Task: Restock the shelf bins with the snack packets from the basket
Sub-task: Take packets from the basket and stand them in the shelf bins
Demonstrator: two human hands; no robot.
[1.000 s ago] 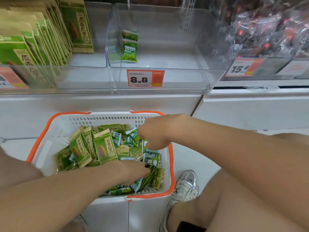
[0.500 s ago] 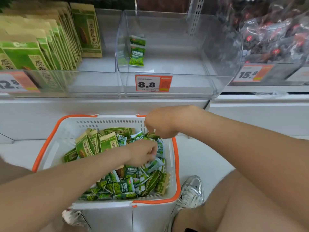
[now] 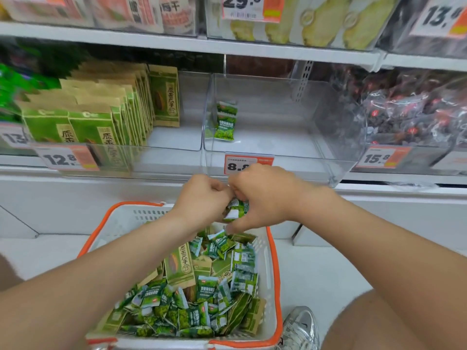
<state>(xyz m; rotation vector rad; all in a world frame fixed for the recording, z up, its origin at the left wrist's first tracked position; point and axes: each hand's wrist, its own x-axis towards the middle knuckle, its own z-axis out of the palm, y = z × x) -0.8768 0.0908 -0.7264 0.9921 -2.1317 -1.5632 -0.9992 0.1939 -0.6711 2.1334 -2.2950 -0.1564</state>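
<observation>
**Both hands over the basket, load gathered.** My left hand (image 3: 202, 198) and right hand (image 3: 265, 195) met above the far rim of the basket (image 3: 278, 286). The fingers of both were curled round a small bunch of green snack packets (image 3: 236, 209) pinched between them; how many could not be told.

The target, the clear bin (image 3: 303, 162) behind the 8.8 price tag (image 3: 249, 164), lay straight ahead of my knuckles and above them. Its top was open and its long axis ran away from me into the shelf. Two packets of the same kind (image 3: 225, 121) stood against its left wall.

My right hand sat nearer the bin's middle, my left nearer its left front corner. I judged the next move to be a lift up and forward over the front wall. More loose packets lay in the basket below.
</observation>
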